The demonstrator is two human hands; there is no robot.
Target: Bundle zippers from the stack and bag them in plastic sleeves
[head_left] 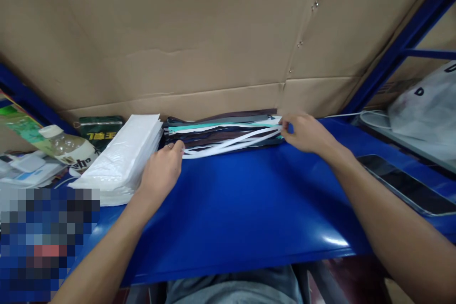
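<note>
A bundle of long flat strips (217, 138) in black, brown, grey, teal and white lies across the back of the table; they look like zippers. Several white strips (231, 146) bow forward along the front of this pile. My left hand (164, 164), with a ring on one finger, is closed around their left end. At the opposite end, the fingers of my right hand (301, 132) are pinched on the white strips. The exact fingertip contact there is partly hidden.
White padded envelopes (124, 152) are stacked left of the strips. Beyond them stand a bottle (67, 147) and a dark green packet (101, 130). A phone (409, 184) lies at the right on the blue table (228, 218). Cardboard (213, 47) walls the back.
</note>
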